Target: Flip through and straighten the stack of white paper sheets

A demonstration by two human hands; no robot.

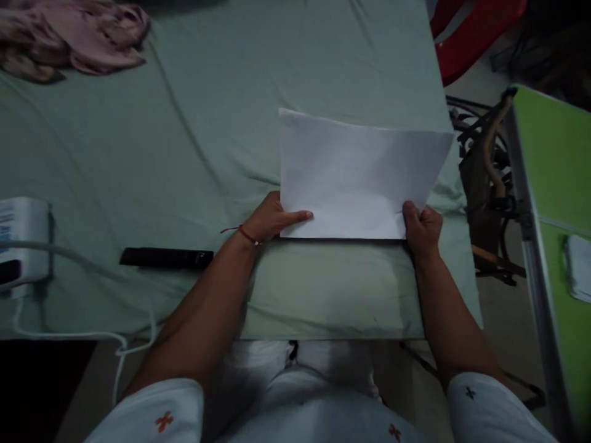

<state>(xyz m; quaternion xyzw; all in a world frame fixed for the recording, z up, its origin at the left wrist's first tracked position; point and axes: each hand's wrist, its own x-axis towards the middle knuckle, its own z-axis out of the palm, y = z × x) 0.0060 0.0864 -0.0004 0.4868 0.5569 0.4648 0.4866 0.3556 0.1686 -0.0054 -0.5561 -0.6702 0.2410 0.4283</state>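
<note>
1. A white sheet of paper (355,175) lies on the bench (221,123), which is covered by a pale green cloth, near its right front part.
2. The left hand (272,218) pinches the sheet's near left corner, thumb flat on top, fingers hidden beneath; a red string circles the wrist.
3. The right hand (422,227) grips the near right corner, fingers curled closed around the edge.
4. A black remote control (166,257) lies left of the left forearm, apart from the paper.
5. A white device (23,243) with a cable sits at the left edge.
6. Crumpled pink cloth (74,37) lies at the far left corner.
</note>
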